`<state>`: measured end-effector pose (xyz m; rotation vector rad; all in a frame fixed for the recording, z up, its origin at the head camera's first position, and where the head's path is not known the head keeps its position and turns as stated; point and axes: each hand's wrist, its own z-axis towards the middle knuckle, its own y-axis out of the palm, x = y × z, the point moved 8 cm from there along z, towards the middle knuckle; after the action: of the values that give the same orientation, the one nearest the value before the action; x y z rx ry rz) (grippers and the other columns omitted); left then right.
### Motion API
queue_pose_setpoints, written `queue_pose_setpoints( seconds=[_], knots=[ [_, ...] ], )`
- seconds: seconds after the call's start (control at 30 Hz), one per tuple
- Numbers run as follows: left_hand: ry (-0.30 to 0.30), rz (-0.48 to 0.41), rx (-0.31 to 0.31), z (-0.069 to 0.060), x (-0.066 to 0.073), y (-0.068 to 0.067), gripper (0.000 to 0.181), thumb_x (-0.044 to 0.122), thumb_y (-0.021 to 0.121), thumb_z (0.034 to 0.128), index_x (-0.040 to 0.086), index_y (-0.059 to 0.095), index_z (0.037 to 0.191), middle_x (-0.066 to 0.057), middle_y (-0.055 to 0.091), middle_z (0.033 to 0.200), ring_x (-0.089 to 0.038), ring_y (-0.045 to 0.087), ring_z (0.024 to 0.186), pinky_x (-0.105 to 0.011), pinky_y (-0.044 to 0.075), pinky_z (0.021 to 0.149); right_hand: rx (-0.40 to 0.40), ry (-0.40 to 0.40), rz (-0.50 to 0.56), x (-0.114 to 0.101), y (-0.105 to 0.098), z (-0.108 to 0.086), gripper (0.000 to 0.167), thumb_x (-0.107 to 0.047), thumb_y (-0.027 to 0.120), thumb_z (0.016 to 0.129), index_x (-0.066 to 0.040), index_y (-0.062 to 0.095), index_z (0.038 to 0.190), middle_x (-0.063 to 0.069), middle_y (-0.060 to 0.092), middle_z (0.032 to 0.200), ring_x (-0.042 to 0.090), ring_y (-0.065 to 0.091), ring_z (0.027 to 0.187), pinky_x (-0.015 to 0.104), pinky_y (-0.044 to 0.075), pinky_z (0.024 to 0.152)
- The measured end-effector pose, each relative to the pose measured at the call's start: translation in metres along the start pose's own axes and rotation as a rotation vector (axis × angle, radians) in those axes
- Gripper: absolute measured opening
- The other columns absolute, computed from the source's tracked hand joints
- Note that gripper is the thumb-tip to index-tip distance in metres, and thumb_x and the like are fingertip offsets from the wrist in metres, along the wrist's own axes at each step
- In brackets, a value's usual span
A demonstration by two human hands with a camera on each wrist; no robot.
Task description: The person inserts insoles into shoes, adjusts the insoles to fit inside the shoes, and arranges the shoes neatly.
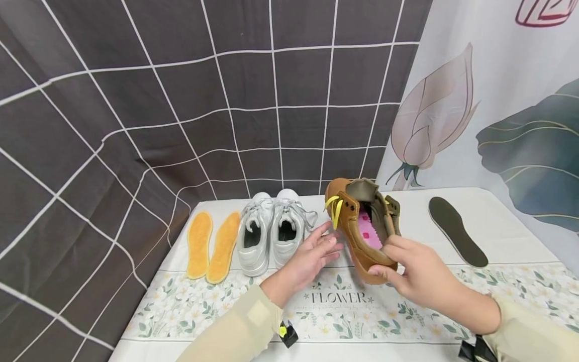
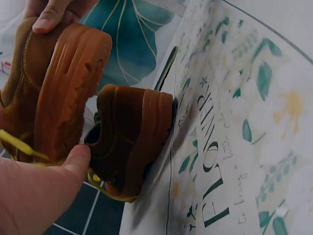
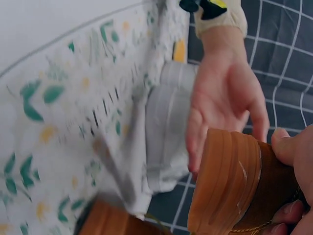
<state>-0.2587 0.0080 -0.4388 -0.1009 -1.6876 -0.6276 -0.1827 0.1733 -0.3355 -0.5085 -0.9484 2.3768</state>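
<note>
A brown lace-up shoe [image 1: 357, 246] with yellow laces is held above the table, its toe pointing away. My right hand [image 1: 418, 271] grips it at the heel, thumb outside and fingers over the collar. A pink insole [image 1: 368, 232] shows inside it. My left hand [image 1: 307, 259] is beside the shoe's left side, fingers extended and palm turned toward it; in the right wrist view the left hand [image 3: 225, 93] holds nothing. Whether its fingertips touch the shoe I cannot tell. A second brown shoe [image 2: 137, 139] stands on the table, mostly hidden behind the first in the head view.
Two grey-white sneakers [image 1: 255, 236] stand side by side left of my left hand. Farther left lie two yellow insoles [image 1: 199, 245]. A dark insole [image 1: 458, 231] lies at the right. Grid-patterned cloth [image 1: 244, 85] hangs behind the flower-printed table cover [image 1: 334, 327].
</note>
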Motion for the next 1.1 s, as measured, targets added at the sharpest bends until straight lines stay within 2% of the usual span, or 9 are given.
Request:
queue_pose_setpoints(
  seconds=[0.17, 0.27, 0.37, 0.5, 0.7, 0.8, 0.9, 1.1],
  knots=[
    [0.003, 0.027, -0.035, -0.006, -0.002, 0.007, 0.072, 0.019, 0.054, 0.1026, 0.01, 0.013, 0.161, -0.017, 0.046, 0.14, -0.017, 0.058, 0.116, -0.041, 0.042, 0.113, -0.056, 0.002, 0.001, -0.009, 0.02, -0.005, 0.034, -0.051, 0.066, 0.092, -0.027, 0.048, 0.075, -0.016, 0.039, 0.079, -0.004, 0.032, 0.065, 0.01, 0.032, 0.055],
    [0.001, 0.04, -0.032, -0.008, -0.006, 0.008, 0.069, 0.019, 0.055, 0.1018, 0.01, 0.018, 0.16, -0.014, 0.051, 0.133, -0.017, 0.059, 0.115, -0.041, 0.042, 0.112, -0.098, 0.016, -0.012, -0.011, 0.031, -0.006, 0.032, -0.048, 0.07, 0.09, -0.027, 0.049, 0.076, -0.016, 0.039, 0.079, -0.005, 0.033, 0.065, 0.011, 0.033, 0.056],
    [-0.01, 0.07, -0.012, -0.009, -0.01, 0.006, 0.066, 0.021, 0.056, 0.1018, 0.01, 0.023, 0.159, -0.015, 0.051, 0.137, -0.022, 0.058, 0.121, -0.043, 0.04, 0.114, -0.13, 0.013, -0.025, -0.011, 0.043, -0.007, 0.029, -0.045, 0.073, 0.088, -0.027, 0.053, 0.078, -0.016, 0.042, 0.081, -0.003, 0.037, 0.068, 0.014, 0.036, 0.058],
    [-0.025, 0.113, 0.016, -0.009, -0.014, 0.0, 0.063, 0.023, 0.057, 0.1021, 0.009, 0.028, 0.156, -0.018, 0.051, 0.14, -0.023, 0.057, 0.122, -0.043, 0.041, 0.113, -0.152, 0.021, -0.018, -0.011, 0.055, -0.008, 0.029, -0.044, 0.075, 0.086, -0.027, 0.053, 0.078, -0.017, 0.044, 0.083, -0.002, 0.038, 0.07, 0.015, 0.037, 0.059],
    [-0.059, 0.188, 0.091, -0.009, -0.021, -0.009, 0.058, 0.025, 0.062, 0.0998, 0.005, 0.038, 0.149, -0.013, 0.057, 0.131, -0.014, 0.058, 0.111, -0.036, 0.044, 0.107, -0.226, 0.054, -0.014, -0.013, 0.071, -0.009, 0.023, -0.038, 0.079, 0.084, -0.025, 0.06, 0.083, -0.017, 0.045, 0.085, -0.002, 0.041, 0.072, 0.019, 0.041, 0.061],
    [-0.076, 0.196, 0.12, -0.009, -0.026, -0.013, 0.056, 0.022, 0.062, 0.0991, 0.002, 0.04, 0.146, -0.013, 0.058, 0.129, -0.016, 0.059, 0.111, -0.036, 0.045, 0.107, -0.273, 0.073, -0.016, -0.014, 0.078, -0.01, 0.021, -0.038, 0.077, 0.086, -0.025, 0.061, 0.085, -0.017, 0.046, 0.086, -0.001, 0.043, 0.074, 0.022, 0.044, 0.063],
    [-0.079, 0.189, 0.121, -0.009, -0.029, -0.015, 0.055, 0.016, 0.059, 0.098, 0.001, 0.039, 0.147, -0.015, 0.056, 0.134, -0.019, 0.058, 0.117, -0.036, 0.045, 0.108, -0.304, 0.088, -0.013, -0.015, 0.083, -0.012, 0.02, -0.037, 0.076, 0.087, -0.024, 0.061, 0.088, -0.016, 0.045, 0.087, -0.001, 0.042, 0.074, 0.023, 0.044, 0.064],
    [-0.086, 0.224, 0.14, -0.009, -0.034, -0.021, 0.059, 0.015, 0.057, 0.0936, 0.0, 0.039, 0.148, -0.016, 0.053, 0.141, -0.022, 0.058, 0.119, -0.036, 0.045, 0.109, -0.363, 0.102, 0.022, -0.017, 0.094, -0.019, 0.025, -0.032, 0.073, 0.091, -0.016, 0.066, 0.11, -0.012, 0.054, 0.1, 0.001, 0.053, 0.085, 0.028, 0.052, 0.073]
  ],
)
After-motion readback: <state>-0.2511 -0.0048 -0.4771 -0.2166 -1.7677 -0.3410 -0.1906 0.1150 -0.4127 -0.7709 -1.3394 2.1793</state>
